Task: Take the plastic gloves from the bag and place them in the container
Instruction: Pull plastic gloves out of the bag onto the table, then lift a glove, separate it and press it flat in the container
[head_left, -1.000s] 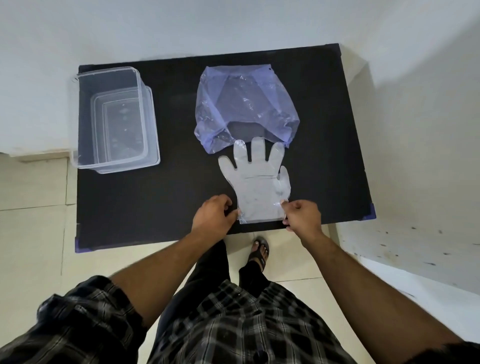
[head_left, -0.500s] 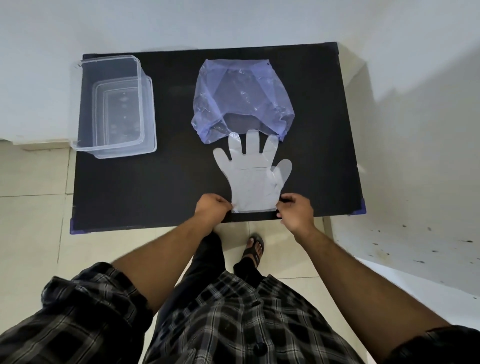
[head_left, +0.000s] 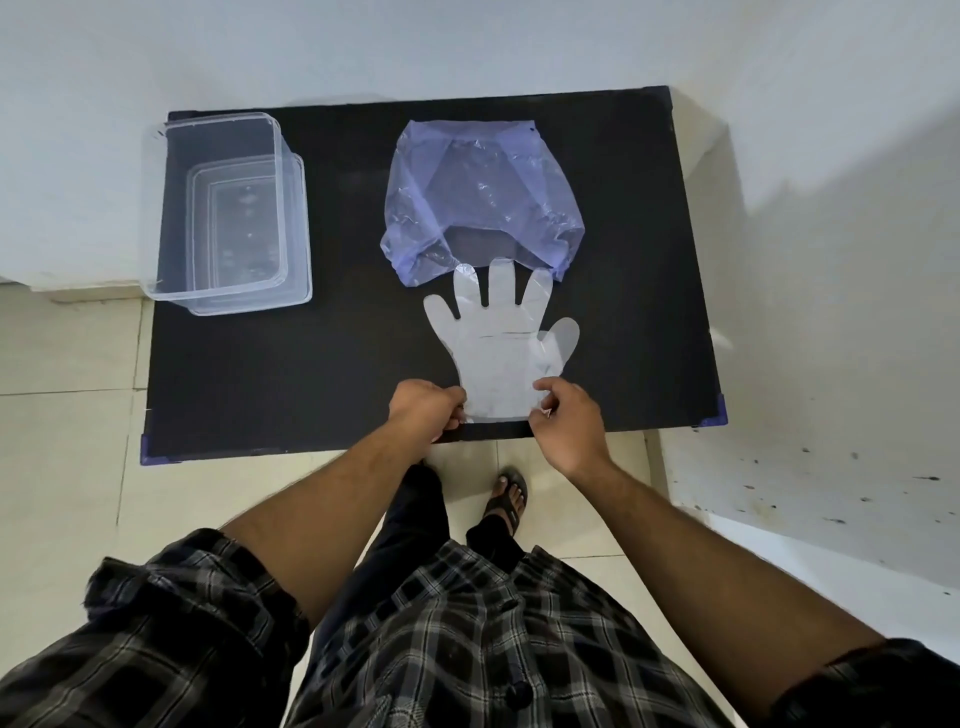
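A clear plastic glove (head_left: 498, 348) lies flat on the black table (head_left: 270, 379), fingers pointing away from me, its fingertips overlapping the mouth of a crumpled blue plastic bag (head_left: 483, 192). My left hand (head_left: 427, 408) pinches the left corner of the glove's cuff. My right hand (head_left: 567, 422) pinches the cuff's right corner, thumb resting on the glove. An empty clear plastic container (head_left: 231, 213) stands at the table's far left corner, well left of the glove.
The table sits against a white wall (head_left: 467, 41), with another white wall (head_left: 831, 208) to the right. Tiled floor (head_left: 67, 415) lies to the left and in front. My sandalled foot (head_left: 506, 499) is below the table's front edge.
My right thumb has shifted inward onto the glove's cuff. The left hand keeps its pinch. The glove has stayed flat in about the same spot.
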